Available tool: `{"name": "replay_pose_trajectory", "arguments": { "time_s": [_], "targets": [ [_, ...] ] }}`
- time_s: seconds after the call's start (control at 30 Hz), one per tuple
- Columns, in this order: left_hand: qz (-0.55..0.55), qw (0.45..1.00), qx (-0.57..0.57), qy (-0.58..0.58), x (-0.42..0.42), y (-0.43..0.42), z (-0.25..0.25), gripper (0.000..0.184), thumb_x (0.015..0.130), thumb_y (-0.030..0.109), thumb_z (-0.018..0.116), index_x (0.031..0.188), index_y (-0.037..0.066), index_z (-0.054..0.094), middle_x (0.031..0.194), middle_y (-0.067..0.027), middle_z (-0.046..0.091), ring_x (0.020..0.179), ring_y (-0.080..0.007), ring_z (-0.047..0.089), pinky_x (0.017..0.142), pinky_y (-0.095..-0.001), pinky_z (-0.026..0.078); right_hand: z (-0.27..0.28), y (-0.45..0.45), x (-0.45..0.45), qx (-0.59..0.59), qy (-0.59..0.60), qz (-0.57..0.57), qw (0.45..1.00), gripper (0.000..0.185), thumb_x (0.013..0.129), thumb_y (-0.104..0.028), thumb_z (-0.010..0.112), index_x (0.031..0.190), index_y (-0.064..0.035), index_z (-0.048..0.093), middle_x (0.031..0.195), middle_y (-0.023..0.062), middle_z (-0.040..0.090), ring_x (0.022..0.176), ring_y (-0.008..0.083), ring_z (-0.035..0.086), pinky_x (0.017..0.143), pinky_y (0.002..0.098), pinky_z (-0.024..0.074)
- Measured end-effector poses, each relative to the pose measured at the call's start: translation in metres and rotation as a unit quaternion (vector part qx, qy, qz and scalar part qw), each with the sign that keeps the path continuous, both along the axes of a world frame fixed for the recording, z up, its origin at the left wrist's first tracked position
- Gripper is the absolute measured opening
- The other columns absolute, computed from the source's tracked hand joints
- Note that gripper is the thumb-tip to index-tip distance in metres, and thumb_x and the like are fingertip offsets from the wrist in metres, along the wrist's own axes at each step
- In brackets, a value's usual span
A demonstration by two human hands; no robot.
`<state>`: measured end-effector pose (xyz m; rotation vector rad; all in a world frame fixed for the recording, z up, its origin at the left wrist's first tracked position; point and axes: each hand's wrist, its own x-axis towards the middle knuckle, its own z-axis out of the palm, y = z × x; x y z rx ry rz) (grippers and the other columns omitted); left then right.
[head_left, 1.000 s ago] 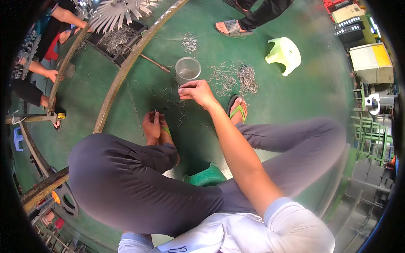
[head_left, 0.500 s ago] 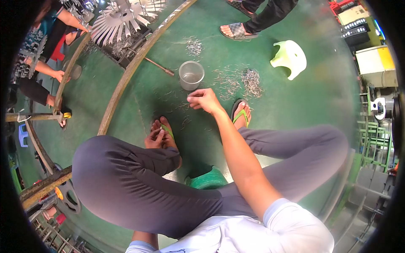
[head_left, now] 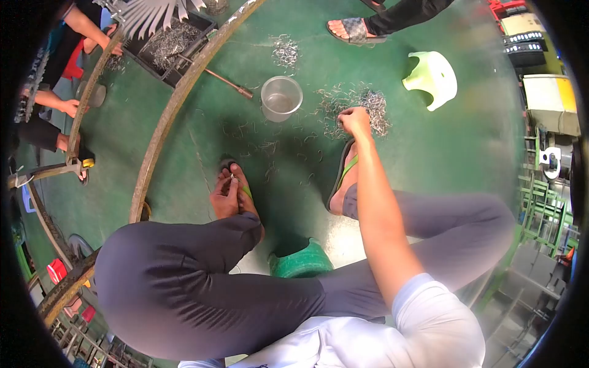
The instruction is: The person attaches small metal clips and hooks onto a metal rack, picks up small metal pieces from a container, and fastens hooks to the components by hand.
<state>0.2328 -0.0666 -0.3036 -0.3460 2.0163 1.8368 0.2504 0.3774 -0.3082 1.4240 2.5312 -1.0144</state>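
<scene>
My right hand (head_left: 354, 121) is over the near left part of a pile of small metal hooks (head_left: 375, 110), fingers pressed together; whether a piece is between them is too small to tell. Beside my left foot, my left hand (head_left: 226, 194) pinches a small shiny metal piece (head_left: 232, 176) between thumb and finger. A clear plastic cup (head_left: 281, 98) stands upright on the green floor, left of the pile. Loose hooks (head_left: 268, 146) lie scattered on the floor below the cup, and a smaller heap (head_left: 285, 51) lies above it.
A curved metal bar (head_left: 164, 116) crosses at the left, with a black crate (head_left: 169, 49) of metal pieces and a rod (head_left: 228, 83) near it. A light green stool (head_left: 432, 80) stands at the right. Other people's hands (head_left: 72, 107) and feet show at the left and top.
My right hand has moved from just below the cup rightward to the pile of hooks. My left hand stays by the left foot, still pinching. The view has shifted slightly.
</scene>
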Motion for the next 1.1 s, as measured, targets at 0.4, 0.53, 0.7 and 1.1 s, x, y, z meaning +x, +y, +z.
{"name": "replay_pose_trajectory", "arguments": {
  "time_s": [0.4, 0.53, 0.7, 1.1],
  "targets": [
    [0.022, 1.0, 0.003, -0.014, 0.001, -0.002, -0.01, 0.021, 0.097, 0.012, 0.073, 0.112, -0.004, 0.073, 0.089, -0.0049, 0.074, 0.063, -0.0068, 0.061, 0.054, -0.0239, 0.046, -0.013, 0.002, -0.059, 0.073, 0.07, 0.069, 0.993, 0.023, 0.08, -0.018, 0.071, 0.092, -0.0002, 0.079, 0.088, 0.0274, 0.073, 0.089, 0.0422, 0.073, 0.086, 0.047, 0.0577],
    [0.025, 0.999, -0.024, -0.002, -0.002, 0.007, 0.007, 0.026, 0.097, 0.012, 0.073, 0.115, -0.007, 0.071, 0.097, -0.0088, 0.076, 0.08, -0.0128, 0.069, 0.073, -0.0272, 0.054, -0.027, 0.014, -0.078, 0.067, -0.023, 0.099, 0.993, 0.028, 0.076, -0.02, 0.073, 0.091, 0.0044, 0.076, 0.099, 0.0317, 0.072, 0.094, 0.0481, 0.071, 0.088, 0.0504, 0.0571],
    [0.009, 0.998, -0.04, 0.041, -0.001, 0.002, -0.005, 0.029, 0.098, 0.012, 0.072, 0.119, -0.008, 0.069, 0.102, -0.0104, 0.076, 0.089, -0.016, 0.071, 0.084, -0.031, 0.057, -0.004, 0.002, -0.081, 0.078, -0.076, 0.093, 0.99, 0.041, 0.078, -0.03, 0.079, 0.096, 0.0066, 0.073, 0.107, 0.0305, 0.072, 0.1, 0.0471, 0.07, 0.089, 0.0509, 0.057],
    [0.038, 0.999, -0.009, -0.024, -0.001, 0.007, 0.007, 0.018, 0.097, 0.012, 0.073, 0.11, -0.001, 0.073, 0.081, -0.0025, 0.072, 0.053, -0.0049, 0.052, 0.045, -0.0239, 0.038, 0.022, 0.014, -0.074, 0.029, -0.115, 0.126, 0.985, 0.045, 0.075, -0.041, 0.079, 0.068, 0.0031, 0.072, 0.068, 0.0164, 0.07, 0.066, 0.0282, 0.069, 0.069, 0.0411, 0.0556]
  ]
}}
